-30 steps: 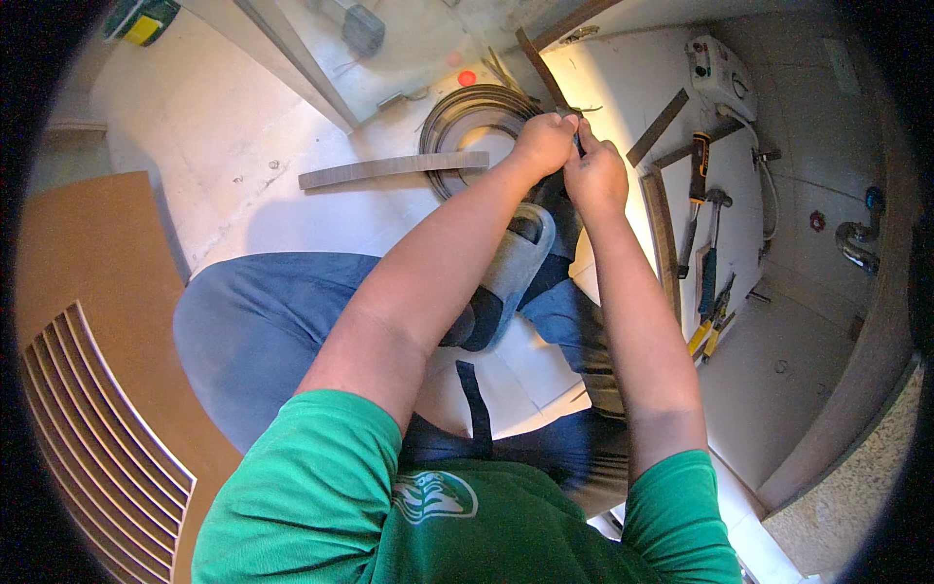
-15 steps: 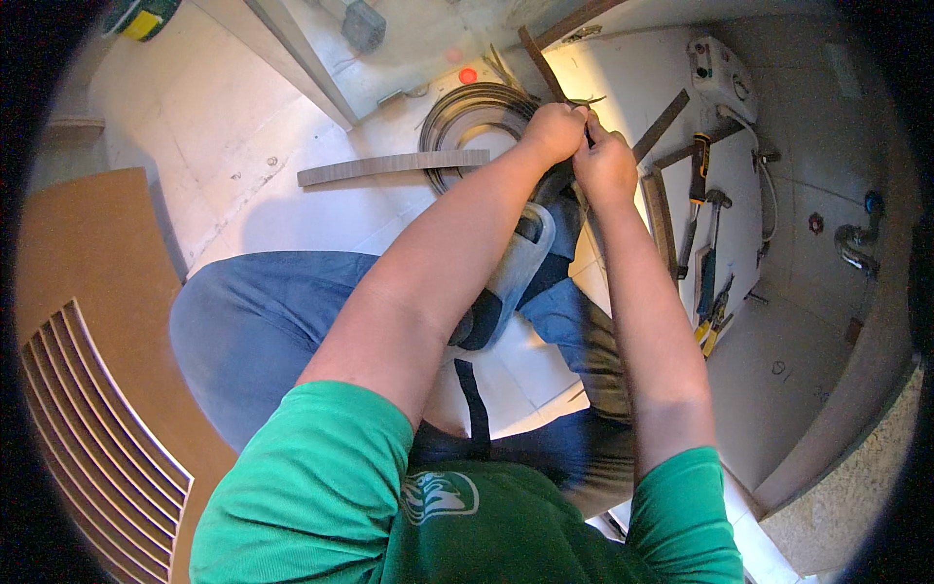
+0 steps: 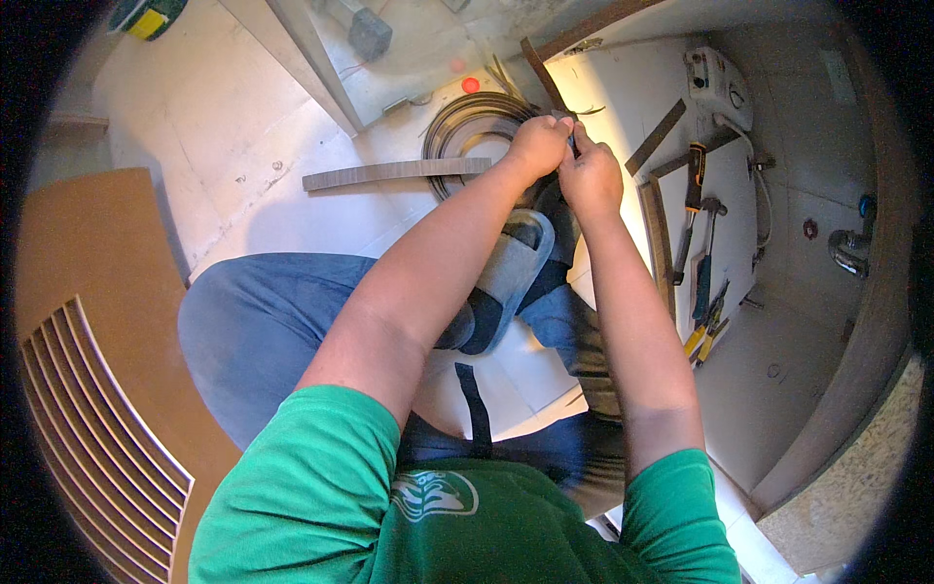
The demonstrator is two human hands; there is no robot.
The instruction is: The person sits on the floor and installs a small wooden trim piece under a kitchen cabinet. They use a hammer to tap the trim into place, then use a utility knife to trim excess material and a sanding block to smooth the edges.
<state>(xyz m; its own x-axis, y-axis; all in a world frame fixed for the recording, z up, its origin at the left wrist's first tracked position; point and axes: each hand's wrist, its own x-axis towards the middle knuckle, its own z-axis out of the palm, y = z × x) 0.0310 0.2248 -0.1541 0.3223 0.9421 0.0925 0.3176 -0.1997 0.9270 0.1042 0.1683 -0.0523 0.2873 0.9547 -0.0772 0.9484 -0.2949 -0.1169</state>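
My left hand [image 3: 535, 146] and my right hand [image 3: 591, 178] meet at the top centre, both closed around a small dark thing, too hidden to name. Just beyond them a dark brown strip [image 3: 542, 70] juts up toward the cabinet's edge. Beneath and left of my hands lies a coil of brown banding [image 3: 443, 136], with a lighter loose strip [image 3: 370, 173] across it. A grey sandal [image 3: 508, 273] is on my foot below my hands.
At right, a white board [image 3: 735, 229] holds hammers [image 3: 713, 206], yellow-handled pliers [image 3: 700, 341] and dark strips [image 3: 654, 134]; behind are a white appliance [image 3: 715, 83] and pipe [image 3: 848, 248]. A brown slatted panel [image 3: 97, 234] lies left. A red disc [image 3: 470, 85] sits beyond the coil.
Both hands rose slightly to the right half a second ago and have since come back down and left, staying closed together. The brown strip beyond them has shifted slightly.
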